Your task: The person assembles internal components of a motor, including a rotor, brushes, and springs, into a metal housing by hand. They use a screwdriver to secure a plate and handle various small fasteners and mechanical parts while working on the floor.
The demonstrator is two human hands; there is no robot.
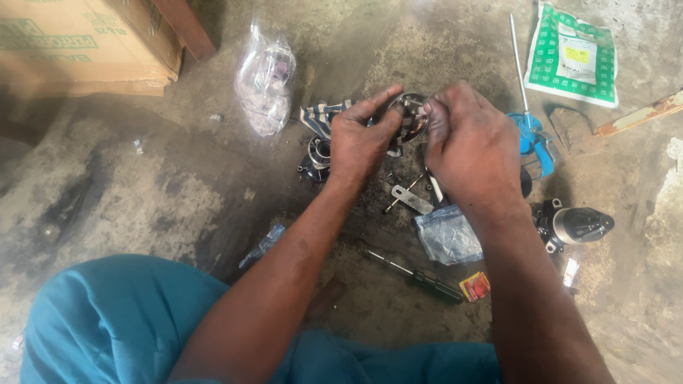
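Both of my hands hold a small round metal motor part [410, 114] above the concrete floor. My left hand [361, 139] grips its left side with thumb and fingers. My right hand [469, 146] pinches its right edge with the fingertips. Most of the part is hidden behind my fingers. Right below the hands lie a black round part [318, 153], a striped cloth [318, 116], a flat metal bracket [411, 199] and small screws.
A green-handled screwdriver [416, 274], a clear plastic bag [447, 235], a small red packet [475, 286], a black motor housing [576, 225], a blue tool with a long shaft [528, 128], a green-and-white packet [573, 55], a crumpled bag [265, 78] and a cardboard box [78, 43] surround me.
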